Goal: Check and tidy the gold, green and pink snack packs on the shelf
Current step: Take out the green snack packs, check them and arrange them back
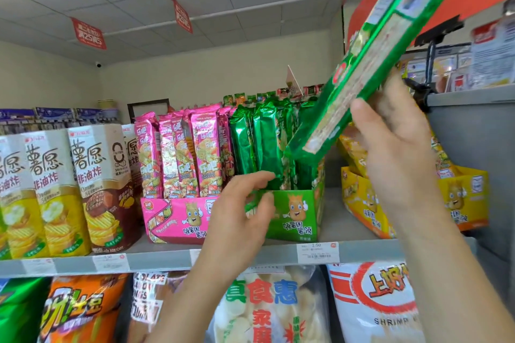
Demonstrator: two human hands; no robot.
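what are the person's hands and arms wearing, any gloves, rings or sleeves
Nothing shows. The left hand and right hand are bare, with no gloves, rings or watch, and both forearms are uncovered to the frame's edge, no sleeve in view.

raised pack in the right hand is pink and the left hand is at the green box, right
Not quite: the raised pack in the right hand is green, not pink, as the head view shows. The left hand is at the green box.
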